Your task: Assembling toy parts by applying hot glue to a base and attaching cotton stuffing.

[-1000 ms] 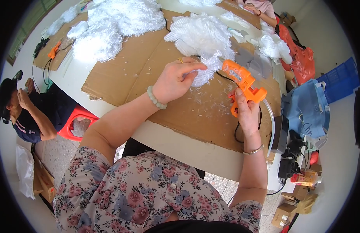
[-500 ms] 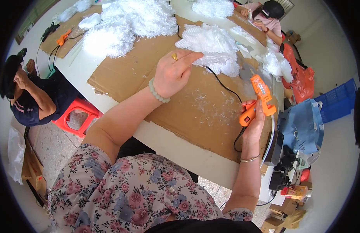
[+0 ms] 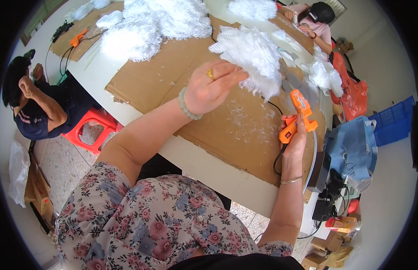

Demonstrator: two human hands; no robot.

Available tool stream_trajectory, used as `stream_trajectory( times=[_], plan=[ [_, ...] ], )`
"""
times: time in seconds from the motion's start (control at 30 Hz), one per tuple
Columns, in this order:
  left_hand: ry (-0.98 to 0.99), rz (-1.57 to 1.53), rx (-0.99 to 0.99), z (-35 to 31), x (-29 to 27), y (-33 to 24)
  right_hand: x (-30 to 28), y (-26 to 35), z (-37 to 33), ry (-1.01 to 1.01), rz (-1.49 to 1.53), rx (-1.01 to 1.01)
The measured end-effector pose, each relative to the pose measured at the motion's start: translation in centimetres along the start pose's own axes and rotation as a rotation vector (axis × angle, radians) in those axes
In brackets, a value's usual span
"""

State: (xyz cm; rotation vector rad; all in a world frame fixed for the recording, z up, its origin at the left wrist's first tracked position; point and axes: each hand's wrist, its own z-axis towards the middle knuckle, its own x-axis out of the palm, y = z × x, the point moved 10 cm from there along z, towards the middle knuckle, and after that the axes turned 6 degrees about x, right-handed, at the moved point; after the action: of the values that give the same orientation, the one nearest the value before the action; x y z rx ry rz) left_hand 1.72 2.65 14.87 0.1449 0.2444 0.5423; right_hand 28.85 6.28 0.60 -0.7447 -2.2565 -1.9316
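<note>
My left hand (image 3: pixel 212 87), with a ring and a bead bracelet, reaches over the cardboard. Its fingers are pinched together at the near-left edge of a white feathery piece (image 3: pixel 258 56), made of layered fringed strips. Exactly what lies between the fingertips is hidden. On the right, my right hand (image 3: pixel 295 139) is wrapped around the handle of an orange glue gun (image 3: pixel 299 108), held upright with its nozzle pointing away from me. A clear glue stick (image 3: pixel 315 157) trails down from the back of the gun, and a black cord (image 3: pixel 277 164) hangs from the handle.
Cardboard (image 3: pixel 227 144) strewn with white scraps covers the white table (image 3: pixel 204 164). White fluffy heaps (image 3: pixel 159 22) lie at the back left. One person (image 3: pixel 38 99) sits at the left, another (image 3: pixel 315 22) at the far right. A blue bag (image 3: pixel 351 144) stands to the right.
My left hand has shifted slightly right and its fingers have closed together. The feathery piece's near edge now reaches closer to me, covering part of the cord. The glue gun stays nearly still.
</note>
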Motion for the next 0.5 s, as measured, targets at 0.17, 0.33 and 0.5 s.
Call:
stream_trajectory(
  times=[0.17,0.33,0.5],
  plan=[
    [0.188,-0.451,-0.950,-7.5,5.2,6.8,-0.3,0.1,-0.2,-0.035,-0.052,-0.004],
    [0.052,-0.600,-1.239,-10.4,5.7,8.5,-0.2,0.1,0.0,-0.019,-0.071,-0.004],
    [0.004,-0.608,-1.232,-10.3,5.0,9.2,0.5,-0.1,-0.1,0.015,-0.078,0.001]
  ],
)
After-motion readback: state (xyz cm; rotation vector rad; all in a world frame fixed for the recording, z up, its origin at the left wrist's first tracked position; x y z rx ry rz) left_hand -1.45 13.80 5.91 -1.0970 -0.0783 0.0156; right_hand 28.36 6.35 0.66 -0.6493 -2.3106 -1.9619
